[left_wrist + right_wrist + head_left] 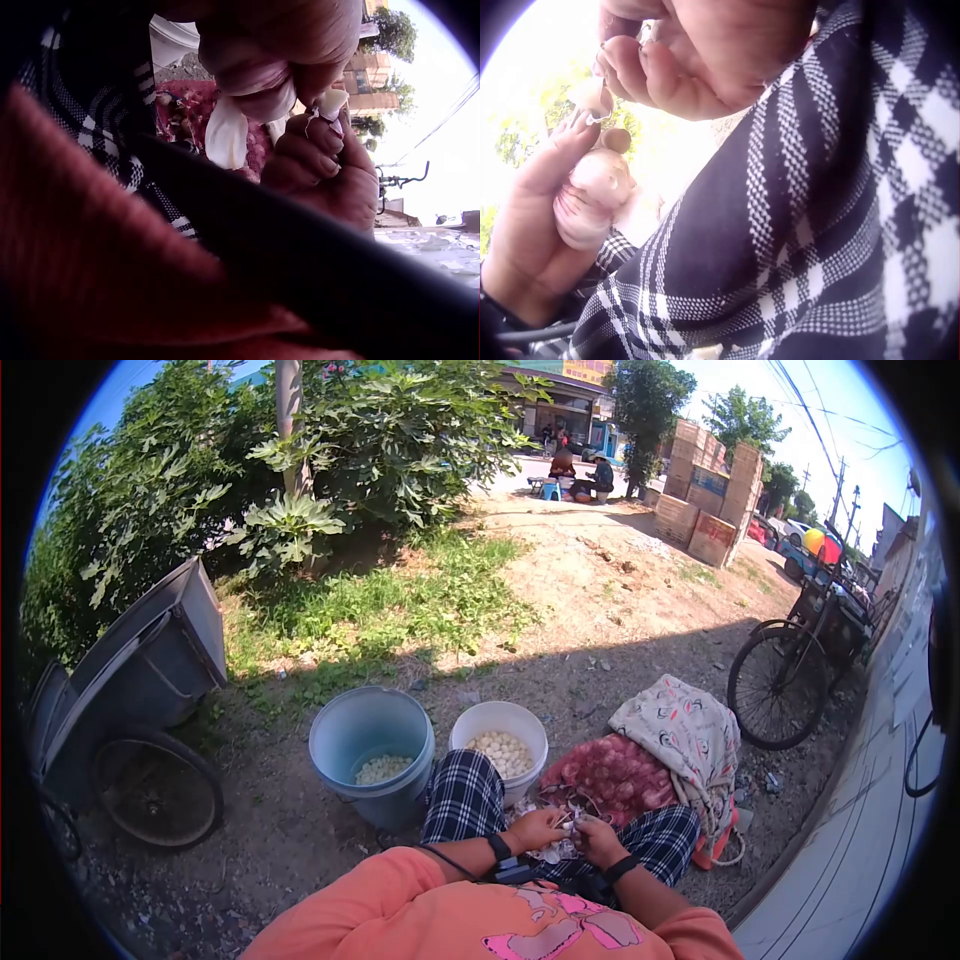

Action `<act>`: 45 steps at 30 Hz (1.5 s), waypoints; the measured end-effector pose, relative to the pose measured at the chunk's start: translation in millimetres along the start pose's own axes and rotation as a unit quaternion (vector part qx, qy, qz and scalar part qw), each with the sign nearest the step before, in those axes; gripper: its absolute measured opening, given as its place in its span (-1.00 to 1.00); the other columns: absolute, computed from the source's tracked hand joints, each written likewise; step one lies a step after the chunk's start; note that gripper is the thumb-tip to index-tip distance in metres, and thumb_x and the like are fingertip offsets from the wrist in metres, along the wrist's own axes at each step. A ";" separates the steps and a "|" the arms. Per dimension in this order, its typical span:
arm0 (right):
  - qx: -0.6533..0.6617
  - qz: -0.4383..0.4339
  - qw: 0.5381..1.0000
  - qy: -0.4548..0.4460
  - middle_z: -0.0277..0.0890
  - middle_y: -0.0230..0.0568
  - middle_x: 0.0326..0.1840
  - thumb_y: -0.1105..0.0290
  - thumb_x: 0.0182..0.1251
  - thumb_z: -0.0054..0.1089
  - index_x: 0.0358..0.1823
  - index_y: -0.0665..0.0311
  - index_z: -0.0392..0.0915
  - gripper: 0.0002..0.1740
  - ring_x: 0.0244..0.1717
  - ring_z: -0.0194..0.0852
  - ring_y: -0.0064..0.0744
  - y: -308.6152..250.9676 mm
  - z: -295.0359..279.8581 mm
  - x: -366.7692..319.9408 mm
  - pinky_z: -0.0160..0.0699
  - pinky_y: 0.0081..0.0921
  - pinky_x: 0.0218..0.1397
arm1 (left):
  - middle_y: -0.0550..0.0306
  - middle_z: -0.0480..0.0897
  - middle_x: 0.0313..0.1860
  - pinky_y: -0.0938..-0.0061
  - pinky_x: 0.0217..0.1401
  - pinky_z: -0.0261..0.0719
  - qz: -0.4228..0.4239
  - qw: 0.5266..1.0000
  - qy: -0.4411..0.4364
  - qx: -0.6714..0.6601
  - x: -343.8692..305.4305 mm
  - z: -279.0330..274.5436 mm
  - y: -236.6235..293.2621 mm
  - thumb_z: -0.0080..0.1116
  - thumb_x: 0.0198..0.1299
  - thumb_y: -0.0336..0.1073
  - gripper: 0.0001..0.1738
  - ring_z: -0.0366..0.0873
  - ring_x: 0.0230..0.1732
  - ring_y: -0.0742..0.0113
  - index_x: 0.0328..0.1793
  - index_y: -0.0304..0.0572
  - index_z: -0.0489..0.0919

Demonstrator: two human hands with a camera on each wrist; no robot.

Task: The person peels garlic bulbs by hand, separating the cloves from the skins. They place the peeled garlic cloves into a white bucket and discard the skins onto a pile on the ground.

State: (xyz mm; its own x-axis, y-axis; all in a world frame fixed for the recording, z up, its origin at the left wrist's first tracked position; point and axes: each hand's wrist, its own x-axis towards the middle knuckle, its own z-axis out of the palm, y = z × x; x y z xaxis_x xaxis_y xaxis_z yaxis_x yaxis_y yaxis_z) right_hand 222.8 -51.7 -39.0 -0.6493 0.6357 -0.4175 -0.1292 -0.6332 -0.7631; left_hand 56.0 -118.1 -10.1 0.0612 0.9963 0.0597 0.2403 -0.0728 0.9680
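Observation:
In the head view both hands meet over the lap. My left hand (535, 829) grips purple-streaked garlic (592, 199) in its curled fingers and palm. Close to its fingertips, my right hand (601, 843) pinches a pale garlic clove (332, 103) with a strip of purple skin hanging from it. The right fingers are curled in, as the left wrist view shows. A white papery flake of skin (226, 135) hangs below the garlic in that view. Loose peelings (552, 852) lie under the hands. Beyond them is a red mesh sack of garlic (612, 775).
A white bucket (533, 720) with pale cloves stands ahead, a blue bucket (330, 725) with more cloves at its left. A patterned cloth (680, 725) covers part of the sack. There is a cart (150, 650) at left, a bicycle (790, 680) at right, and a wall (880, 810) alongside.

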 end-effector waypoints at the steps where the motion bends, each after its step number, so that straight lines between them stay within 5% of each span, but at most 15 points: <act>1: -0.028 -0.014 0.999 0.011 0.28 -0.41 -0.62 0.39 0.16 -0.05 -0.39 0.25 0.37 -0.91 -0.64 0.19 -0.60 -1.0 4.5 -2.9 0.19 -0.69 -0.59 | 0.29 0.47 -0.63 0.63 -0.61 0.33 -0.035 0.998 -0.032 -0.030 -0.7 -1.1 4.3 0.16 0.02 -0.26 -0.76 0.36 -0.65 0.60 -0.22 -0.18 0.47; 12: 0.159 0.029 0.987 -0.026 0.25 -0.36 -0.63 0.44 0.08 -0.15 -0.47 0.23 0.34 -0.93 -0.63 0.17 -0.50 -11.5 8.7 -7.2 0.17 -0.58 -0.56 | 0.30 0.47 -0.62 0.67 -0.67 0.30 -0.124 0.975 -0.068 -0.173 10.3 3.0 -25.8 0.06 0.09 -0.25 -0.73 0.35 -0.71 0.60 -0.09 -0.16 0.46; 14: 0.230 0.039 0.971 -0.061 0.24 -0.34 -0.63 0.44 0.06 -0.16 -0.51 0.23 0.33 -0.92 -0.62 0.15 -0.49 -9.5 -2.2 -3.1 0.16 -0.56 -0.56 | 0.30 0.48 -0.60 0.68 -0.63 0.31 -0.125 0.991 0.019 -0.049 18.4 2.3 -46.9 0.02 0.10 -0.28 -0.75 0.36 -0.68 0.61 -0.10 -0.18 0.47; 17: 0.236 0.004 0.960 -0.152 0.27 -0.31 -0.59 0.47 -0.05 -0.08 -0.51 0.25 0.36 -0.95 -0.57 0.23 -0.45 -4.2 -12.3 0.1 0.22 -0.53 -0.52 | 0.23 0.50 -0.64 0.59 -0.65 0.34 -0.132 0.976 0.065 -0.163 25.1 -1.9 -64.0 0.04 0.07 -0.21 -0.72 0.39 -0.70 0.57 -0.14 -0.20 0.49; 18: -0.012 -0.092 0.995 -0.025 0.30 -0.30 -0.56 0.49 -0.06 -0.05 -0.47 0.26 0.38 -0.93 -0.52 0.27 -0.43 -1.2 -10.9 -0.6 0.26 -0.52 -0.48 | 0.23 0.50 -0.64 0.59 -0.65 0.34 -0.131 0.976 0.065 -0.162 25.6 -1.0 -63.3 0.04 0.07 -0.21 -0.72 0.39 -0.70 0.57 -0.14 -0.20 0.49; 19: -0.258 -0.180 0.943 0.105 0.33 -0.29 -0.53 0.51 -0.07 -0.01 -0.43 0.27 0.39 -0.89 -0.48 0.32 -0.41 1.8 -9.1 -1.1 0.30 -0.51 -0.44 | 0.22 0.50 -0.63 0.58 -0.63 0.35 -0.117 0.978 0.092 -0.149 25.6 0.5 -62.5 0.04 0.07 -0.22 -0.72 0.40 -0.69 0.55 -0.14 -0.20 0.49; 24: -0.218 -0.009 0.971 0.098 0.41 -0.32 -0.35 0.37 0.12 -0.02 -0.21 0.20 0.40 -0.81 -0.33 0.37 -0.37 6.6 -5.6 5.2 0.31 -0.53 -0.33 | 0.22 0.55 -0.44 0.68 -0.45 0.36 -0.069 0.996 -0.002 -0.062 11.9 0.4 -19.7 0.08 0.06 -0.30 -0.78 0.40 -0.52 0.61 -0.20 -0.25 0.49; 26: 0.029 0.121 0.992 0.013 0.41 -0.34 -0.31 0.19 0.23 -0.17 -0.14 0.12 0.38 -0.73 -0.30 0.35 -0.38 1.8 0.9 0.4 0.29 -0.48 -0.32 | 0.23 0.55 -0.43 0.63 -0.35 0.38 0.008 0.997 -0.053 -0.051 7.5 3.6 -15.3 0.13 0.03 -0.29 -0.77 0.42 -0.43 0.56 -0.20 -0.24 0.49; 31: 0.068 0.132 0.989 -0.015 0.44 -0.38 -0.33 0.12 0.25 -0.27 -0.14 0.10 0.38 -0.68 -0.42 0.35 -0.44 7.4 1.7 5.0 0.29 -0.50 -0.44 | 0.26 0.53 -0.40 0.61 -0.28 0.38 0.067 0.996 -0.062 0.013 5.6 1.9 -7.2 0.19 -0.02 -0.31 -0.74 0.41 -0.37 0.55 -0.19 -0.20 0.48; 33: 0.050 0.112 0.992 0.007 0.44 -0.37 -0.40 0.13 0.24 -0.22 -0.21 0.10 0.41 -0.71 -0.48 0.35 -0.43 8.0 0.4 6.1 0.31 -0.53 -0.46 | 0.25 0.51 -0.41 0.59 -0.29 0.39 -0.091 0.990 -0.082 -0.065 4.7 -0.6 3.2 0.23 -0.06 -0.29 -0.70 0.42 -0.38 0.52 -0.20 -0.19 0.45; 37: 0.038 0.074 0.995 -0.050 0.43 -0.37 -0.47 0.12 0.22 -0.14 -0.28 0.13 0.45 -0.72 -0.52 0.34 -0.46 22.6 -26.6 22.2 0.32 -0.55 -0.48 | 0.26 0.49 -0.44 0.58 -0.33 0.40 -0.168 0.952 -0.091 -0.240 13.4 3.4 -37.8 0.25 -0.10 -0.33 -0.70 0.42 -0.40 0.51 -0.23 -0.17 0.43; 39: -0.307 0.022 0.950 0.045 0.47 -0.29 -0.40 0.08 0.18 -0.07 -0.19 0.22 0.47 -0.63 -0.45 0.39 -0.47 2.2 12.8 -0.6 0.36 -0.53 -0.39 | 0.16 0.45 -0.44 0.49 -0.31 0.38 -0.057 0.966 -0.079 -0.239 8.6 6.0 -29.9 0.27 -0.24 -0.36 -0.64 0.41 -0.36 0.29 -0.27 -0.16 0.41; 40: -0.306 0.022 0.951 0.046 0.47 -0.29 -0.40 0.08 0.18 -0.07 -0.19 0.22 0.47 -0.63 -0.45 0.39 -0.47 3.8 13.0 -0.2 0.36 -0.53 -0.39 | 0.16 0.45 -0.44 0.49 -0.31 0.38 -0.057 0.966 -0.081 -0.239 11.2 7.0 -37.4 0.27 -0.24 -0.36 -0.64 0.41 -0.36 0.29 -0.27 -0.16 0.41; 42: -0.450 -0.053 0.892 0.001 0.42 -0.32 -0.41 0.01 0.17 -0.06 -0.12 0.26 0.42 -0.54 -0.46 0.36 -0.55 2.7 20.8 -4.0 0.35 -0.59 -0.48 | 0.04 0.42 -0.43 0.38 -0.23 0.35 0.075 0.992 -0.056 0.084 14.5 6.6 -40.2 0.28 -0.36 -0.32 -0.57 0.38 -0.28 0.16 -0.27 -0.18 0.40; 45: -0.462 -0.013 0.887 0.024 0.47 -0.26 -0.41 -0.01 0.16 -0.07 -0.08 0.27 0.43 -0.49 -0.45 0.41 -0.49 -2.4 23.6 -6.9 0.37 -0.58 -0.41 | -0.04 0.42 -0.40 0.31 -0.16 0.31 0.092 0.991 0.008 0.100 9.1 7.6 -35.1 0.30 -0.44 -0.27 -0.55 0.34 -0.21 0.08 -0.31 -0.20 0.43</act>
State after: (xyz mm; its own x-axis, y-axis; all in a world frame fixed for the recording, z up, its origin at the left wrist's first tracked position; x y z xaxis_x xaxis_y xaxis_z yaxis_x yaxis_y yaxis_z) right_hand 209.8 -65.0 -22.7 -0.6199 0.6762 -0.3982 0.5398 -0.0010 -0.8418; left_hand 55.5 -106.9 -45.4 0.1077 0.9656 0.2366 0.4138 -0.2600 0.8725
